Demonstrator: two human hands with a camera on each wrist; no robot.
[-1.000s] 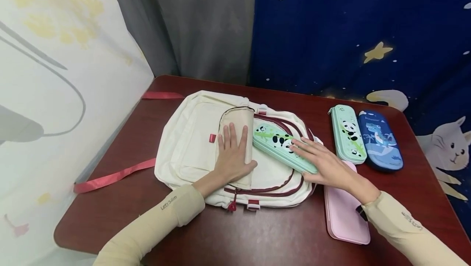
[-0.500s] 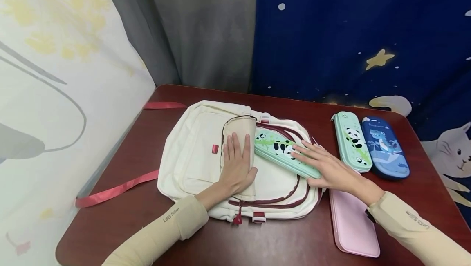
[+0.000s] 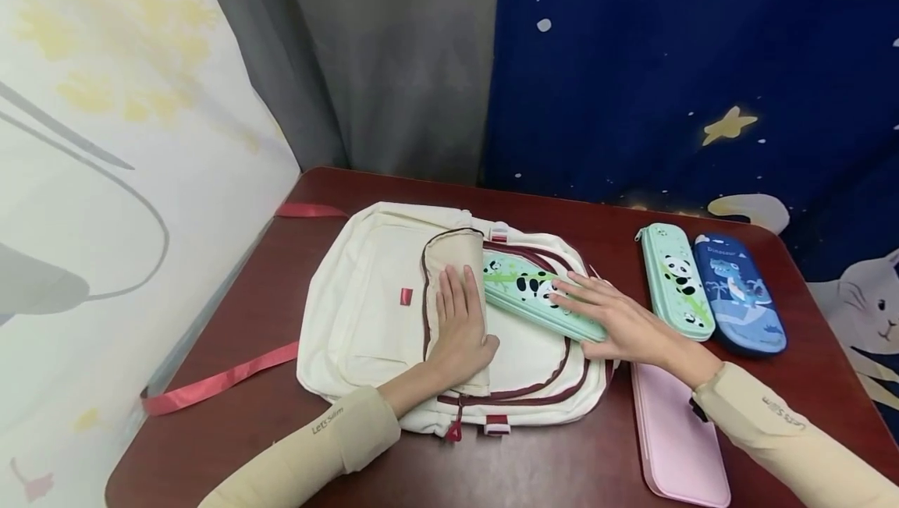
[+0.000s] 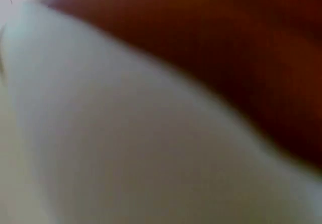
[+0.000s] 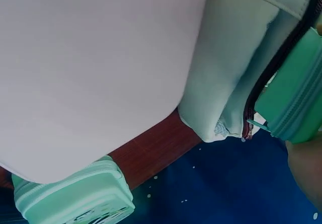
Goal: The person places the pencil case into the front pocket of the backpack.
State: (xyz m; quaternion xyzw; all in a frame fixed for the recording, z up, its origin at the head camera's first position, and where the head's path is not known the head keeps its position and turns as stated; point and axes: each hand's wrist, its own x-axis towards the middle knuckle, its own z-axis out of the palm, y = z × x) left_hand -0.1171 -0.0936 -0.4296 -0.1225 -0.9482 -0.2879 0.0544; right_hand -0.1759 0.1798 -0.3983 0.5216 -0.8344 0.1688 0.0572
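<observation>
A cream backpack (image 3: 386, 289) with dark red zips lies flat on the table, its front pocket unzipped. My left hand (image 3: 460, 344) rests on the folded-over beige pocket flap (image 3: 449, 250), fingers straight. A mint-green panda pencil case (image 3: 523, 289) lies slantwise at the pocket, its left end hidden under the flap. My right hand (image 3: 621, 328) holds the case's right end, fingers over the top and thumb at the near edge. In the right wrist view the case's green zipped side (image 5: 297, 93) shows beside the dark pocket zip. The left wrist view is too blurred to show the hand's work.
On the right of the dark red table (image 3: 562, 453) lie a second mint panda pencil case (image 3: 677, 282), a blue dinosaur case (image 3: 740, 293) and a pink case (image 3: 681, 438), partly under the right forearm. Red straps (image 3: 225, 387) trail left. Curtains hang behind.
The head view has shifted, so the table sits lower in it. The left hand has slid slightly toward the flap's near right edge. The right hand stays on the pencil case, which has hardly moved.
</observation>
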